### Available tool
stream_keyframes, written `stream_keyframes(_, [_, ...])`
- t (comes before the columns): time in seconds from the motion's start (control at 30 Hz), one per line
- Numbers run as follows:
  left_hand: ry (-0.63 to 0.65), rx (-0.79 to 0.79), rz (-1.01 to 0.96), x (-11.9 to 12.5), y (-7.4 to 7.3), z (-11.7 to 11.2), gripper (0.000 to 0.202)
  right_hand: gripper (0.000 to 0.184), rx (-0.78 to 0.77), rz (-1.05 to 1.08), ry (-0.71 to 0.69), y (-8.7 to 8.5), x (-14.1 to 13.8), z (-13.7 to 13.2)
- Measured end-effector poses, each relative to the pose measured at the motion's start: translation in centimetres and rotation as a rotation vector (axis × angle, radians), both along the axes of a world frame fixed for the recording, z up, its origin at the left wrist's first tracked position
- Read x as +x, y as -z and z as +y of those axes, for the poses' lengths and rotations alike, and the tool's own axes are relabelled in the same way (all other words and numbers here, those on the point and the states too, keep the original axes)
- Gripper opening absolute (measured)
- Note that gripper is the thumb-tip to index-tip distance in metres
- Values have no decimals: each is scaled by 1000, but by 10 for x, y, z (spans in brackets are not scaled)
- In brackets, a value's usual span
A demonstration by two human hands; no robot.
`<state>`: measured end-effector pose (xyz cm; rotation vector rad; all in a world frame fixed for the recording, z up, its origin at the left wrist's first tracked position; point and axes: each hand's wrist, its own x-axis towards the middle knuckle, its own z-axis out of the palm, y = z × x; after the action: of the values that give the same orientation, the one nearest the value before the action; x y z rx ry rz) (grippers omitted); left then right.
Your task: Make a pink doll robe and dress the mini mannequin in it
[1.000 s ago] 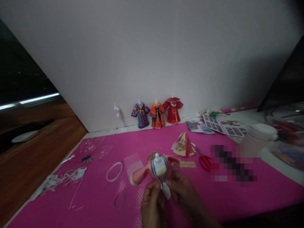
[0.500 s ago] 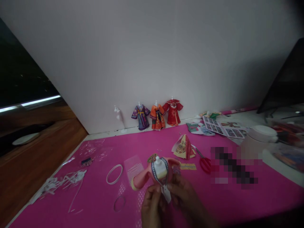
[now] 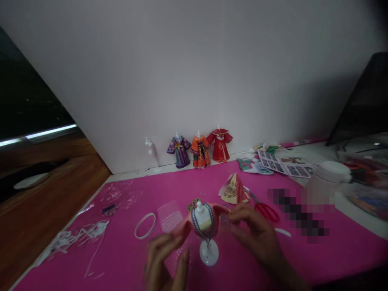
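A small white doll mannequin (image 3: 203,217) stands on a round base (image 3: 209,254) at the front middle. It wears a pink doll jacket (image 3: 216,212) with a dark, dotted trim round the open neck. My left hand (image 3: 165,256) is at the left sleeve, its fingers touching or covering the sleeve end, thumb held apart. On the other side, my right hand (image 3: 257,230) has its bent fingers at the tip of the right sleeve and seems to pinch it. Both palms are clear of the base.
Dressed doll mannequins (image 3: 200,151) line the wall. Beyond my right hand lie red-handled scissors (image 3: 266,211) and a patterned cloth piece (image 3: 233,190). A white ring (image 3: 145,226), a clear sheet (image 3: 169,216) and white ribbons (image 3: 81,234) lie left. A lidded jar (image 3: 332,178) stands right.
Both hands have let go of the mannequin's front and moved apart to the two sleeves. The mannequin's round base, partly hidden between the hands before, now shows.
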<state>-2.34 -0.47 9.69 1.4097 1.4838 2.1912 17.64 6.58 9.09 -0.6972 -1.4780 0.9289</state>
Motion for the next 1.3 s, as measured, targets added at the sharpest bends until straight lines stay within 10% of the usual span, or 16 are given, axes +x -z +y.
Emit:
stream_keyframes(0.23, [245,-245,447,-16,-51,35,50,43,217,-387,-196,-49,-7,29])
stream_keyframes(1.3, [224,-209,832,-18,-52,38,29,21,233,-447,-156,-55,-11,26])
